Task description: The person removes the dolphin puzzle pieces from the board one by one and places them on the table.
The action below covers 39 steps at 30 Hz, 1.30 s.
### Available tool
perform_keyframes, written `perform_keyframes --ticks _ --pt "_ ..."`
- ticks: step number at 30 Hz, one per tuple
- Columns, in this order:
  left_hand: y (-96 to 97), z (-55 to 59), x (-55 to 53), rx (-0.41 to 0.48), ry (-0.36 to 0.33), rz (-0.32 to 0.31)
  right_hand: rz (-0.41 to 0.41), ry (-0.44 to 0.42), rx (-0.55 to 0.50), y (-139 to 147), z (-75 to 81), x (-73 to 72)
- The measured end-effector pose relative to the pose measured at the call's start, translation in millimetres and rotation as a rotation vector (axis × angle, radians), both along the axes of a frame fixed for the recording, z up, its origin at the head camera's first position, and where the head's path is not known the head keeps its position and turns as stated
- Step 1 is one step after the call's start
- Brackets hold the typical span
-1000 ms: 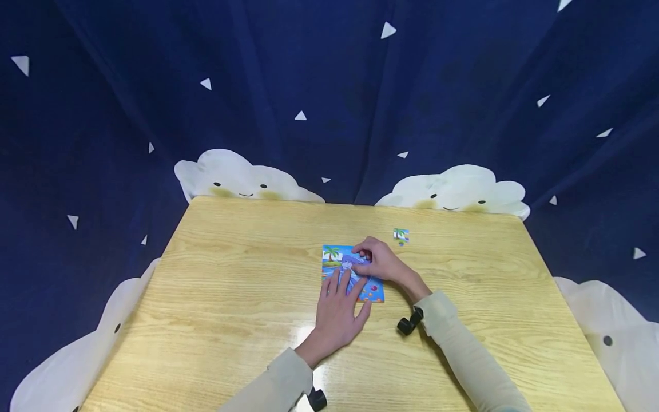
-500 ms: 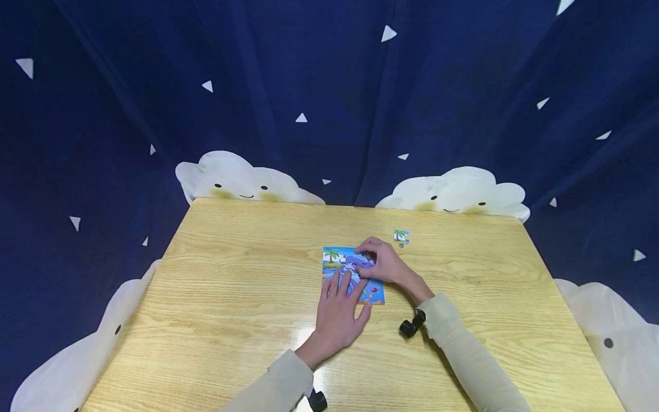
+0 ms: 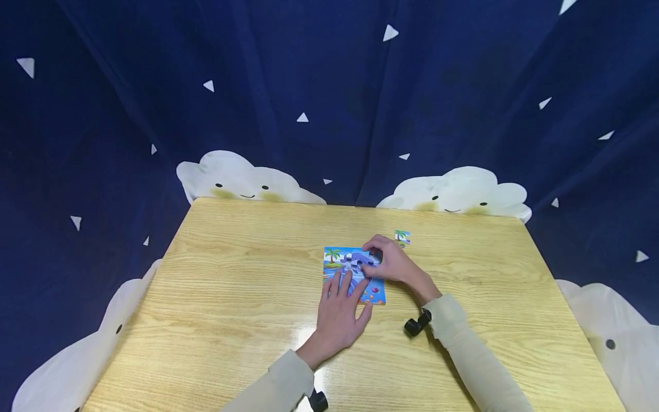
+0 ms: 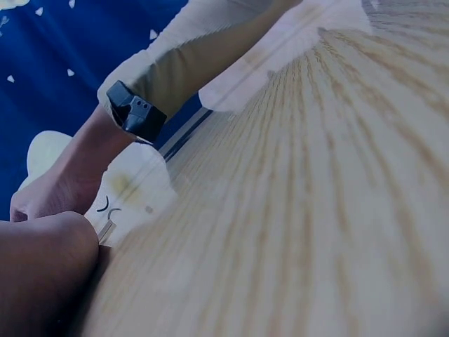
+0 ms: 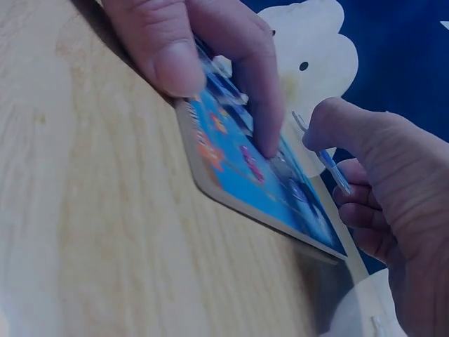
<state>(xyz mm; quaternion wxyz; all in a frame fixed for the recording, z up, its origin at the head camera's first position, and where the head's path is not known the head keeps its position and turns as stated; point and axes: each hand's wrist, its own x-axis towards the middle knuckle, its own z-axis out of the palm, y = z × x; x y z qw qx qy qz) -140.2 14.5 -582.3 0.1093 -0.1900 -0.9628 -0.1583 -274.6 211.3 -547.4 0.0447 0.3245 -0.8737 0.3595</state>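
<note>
On the table lies a jigsaw puzzle [image 3: 374, 295] with a palm tree, blue water and a purple sea animal. My left hand [image 3: 336, 317] rests on its lower part, fingers straight and spread. In the right wrist view, the left thumb [image 5: 179, 67] is by the board's near edge. Thumb and fingers of my right hand [image 3: 395, 264] pinch a purple-and-blue puzzle piece [image 3: 363, 260] over the upper right part. The right wrist view shows this puzzle piece [image 5: 335, 170] tilted and raised off the board. Part of the picture is hidden beneath both hands.
A small palm-tree picture piece [image 3: 402, 236] lies on the wooden table [image 3: 247, 274] behind the right hand. The table's back edge meets a dark blue curtain [image 3: 329, 86] with white clouds. A black wrist camera [image 3: 416, 326] sits at the right sleeve.
My right hand has shifted slightly to the right and drawn the pinched puzzle piece along, showing more of the picture under it. The left hand stays in place on the board.
</note>
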Motion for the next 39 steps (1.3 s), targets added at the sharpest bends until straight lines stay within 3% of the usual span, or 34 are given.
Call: perform_keyframes --ticks 9,23,39 --pt "-0.2 0.0 -2.5 -0.027 0.008 0.005 -0.012 0.026 0.009 19.2 10.3 -4.3" --pt "-0.7 -0.8 -1.2 -0.01 0.021 0.012 -0.1 0.034 -0.004 58.3 20.1 -9.6" --pt "-0.4 -2.8 0.2 0.026 0.045 -0.003 -0.239 0.007 0.012 100.3 14.7 -18.0"
